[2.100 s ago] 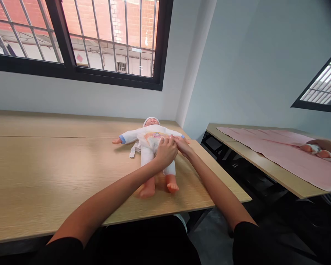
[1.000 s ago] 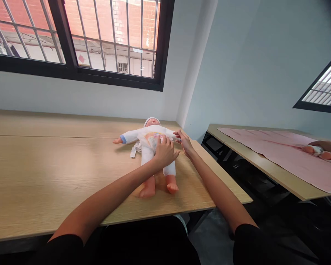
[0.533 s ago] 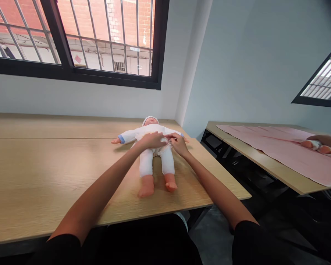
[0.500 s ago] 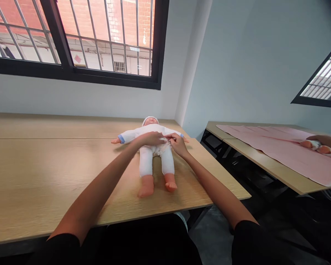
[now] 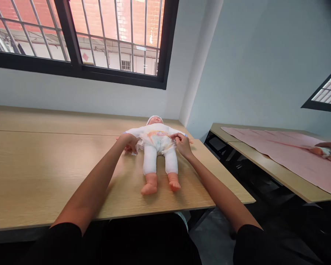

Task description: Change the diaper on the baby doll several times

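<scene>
A baby doll (image 5: 149,162) in white clothes and a white cap lies on its back on the wooden table, feet toward me. Around its hips is a white diaper (image 5: 160,142) with a coloured waistband, its front showing between my hands. My left hand (image 5: 129,142) is closed on the diaper's thin side edge, pulled out beyond the doll's left-hand side in view. At the other hip, my right hand (image 5: 182,144) has its fingers bent and pinched against the diaper's side; the fingertips are partly hidden.
The doll lies near the right end of the wooden table (image 5: 57,165). Across a gap stands a second table with a pink cloth (image 5: 292,158), where another person's hand (image 5: 329,147) touches a second doll (image 5: 322,151). A barred window (image 5: 118,36) is above.
My left hand has moved from the doll's middle out to the left, drawing the diaper's side with it and uncovering the coloured waistband. My right hand stays at the right hip.
</scene>
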Demonstrator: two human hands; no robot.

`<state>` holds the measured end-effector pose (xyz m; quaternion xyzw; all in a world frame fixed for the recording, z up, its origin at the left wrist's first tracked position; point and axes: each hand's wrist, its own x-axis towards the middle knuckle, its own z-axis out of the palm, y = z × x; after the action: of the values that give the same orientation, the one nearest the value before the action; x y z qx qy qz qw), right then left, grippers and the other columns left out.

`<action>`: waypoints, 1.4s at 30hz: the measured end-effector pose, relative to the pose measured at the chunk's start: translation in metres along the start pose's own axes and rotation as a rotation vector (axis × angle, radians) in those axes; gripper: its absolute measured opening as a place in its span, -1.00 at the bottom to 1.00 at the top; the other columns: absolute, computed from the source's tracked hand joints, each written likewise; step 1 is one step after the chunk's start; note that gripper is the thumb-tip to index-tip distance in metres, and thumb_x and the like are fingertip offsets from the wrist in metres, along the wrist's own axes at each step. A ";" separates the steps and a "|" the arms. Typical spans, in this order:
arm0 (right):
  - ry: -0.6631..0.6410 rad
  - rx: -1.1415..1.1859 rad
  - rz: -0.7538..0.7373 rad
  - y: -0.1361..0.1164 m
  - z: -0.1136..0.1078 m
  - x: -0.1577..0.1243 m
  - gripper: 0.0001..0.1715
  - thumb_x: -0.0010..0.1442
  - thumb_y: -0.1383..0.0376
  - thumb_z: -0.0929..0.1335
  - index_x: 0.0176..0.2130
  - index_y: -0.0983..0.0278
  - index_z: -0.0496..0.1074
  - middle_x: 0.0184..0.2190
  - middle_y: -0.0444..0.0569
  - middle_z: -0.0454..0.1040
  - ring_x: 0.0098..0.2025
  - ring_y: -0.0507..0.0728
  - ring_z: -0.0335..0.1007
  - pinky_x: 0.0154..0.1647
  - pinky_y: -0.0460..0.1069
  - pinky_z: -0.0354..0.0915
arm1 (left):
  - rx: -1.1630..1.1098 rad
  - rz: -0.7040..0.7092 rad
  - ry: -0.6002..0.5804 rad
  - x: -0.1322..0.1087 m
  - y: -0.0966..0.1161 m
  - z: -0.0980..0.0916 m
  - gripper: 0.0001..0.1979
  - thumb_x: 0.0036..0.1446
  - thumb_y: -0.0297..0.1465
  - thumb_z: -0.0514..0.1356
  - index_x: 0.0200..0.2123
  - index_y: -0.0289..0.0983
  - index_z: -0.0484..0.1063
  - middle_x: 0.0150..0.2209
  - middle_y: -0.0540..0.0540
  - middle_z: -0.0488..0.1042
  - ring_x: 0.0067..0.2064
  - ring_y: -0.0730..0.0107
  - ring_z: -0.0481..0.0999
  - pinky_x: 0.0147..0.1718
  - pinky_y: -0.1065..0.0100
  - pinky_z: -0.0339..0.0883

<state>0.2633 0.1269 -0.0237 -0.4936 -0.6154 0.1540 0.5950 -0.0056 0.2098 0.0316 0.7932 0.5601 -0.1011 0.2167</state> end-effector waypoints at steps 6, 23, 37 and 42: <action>-0.006 -0.043 -0.033 -0.004 -0.002 -0.001 -0.67 0.09 0.30 0.17 -0.34 0.31 0.48 -0.26 0.04 0.54 -0.15 0.14 0.45 -0.08 0.04 0.34 | 0.011 -0.082 -0.175 0.006 -0.016 -0.003 -0.67 -0.48 -0.38 0.51 -0.73 -0.31 0.39 -0.65 -0.14 0.39 -0.48 0.24 0.40 -0.38 0.13 0.42; -0.525 -0.524 -0.282 -0.052 0.090 0.039 -0.79 0.14 0.16 0.42 -0.25 0.18 0.62 -0.14 -0.02 0.52 -0.03 0.19 0.37 0.03 0.08 0.20 | -0.068 -0.068 -0.255 0.011 -0.044 -0.003 -0.68 -0.63 -0.43 0.51 -0.75 -0.30 0.43 -0.60 -0.22 0.48 -0.51 0.20 0.43 -0.43 0.11 0.41; -0.524 -0.583 -0.331 -0.054 0.097 0.032 -0.58 0.08 0.06 0.48 -0.12 0.24 0.51 -0.14 0.00 0.48 -0.04 0.18 0.33 0.04 0.09 0.14 | -0.516 0.463 0.045 -0.045 -0.026 -0.044 -0.68 -0.17 -0.18 0.43 -0.45 -0.29 0.49 -0.46 -0.05 0.50 -0.38 0.40 0.47 -0.38 0.40 0.33; -0.580 -0.136 -0.198 -0.052 0.088 0.040 -0.37 -0.10 0.08 0.55 -0.09 0.29 0.40 -0.14 -0.03 0.47 -0.11 0.12 0.37 -0.06 0.02 0.28 | -0.690 0.508 0.126 -0.041 0.010 -0.030 -0.73 -0.17 -0.24 0.43 -0.46 -0.28 0.50 -0.45 -0.03 0.49 -0.41 0.48 0.40 -0.38 0.42 0.29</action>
<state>0.1711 0.1695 0.0181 -0.4054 -0.8134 0.1882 0.3722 -0.0134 0.1863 0.0769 0.7915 0.3602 0.1971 0.4528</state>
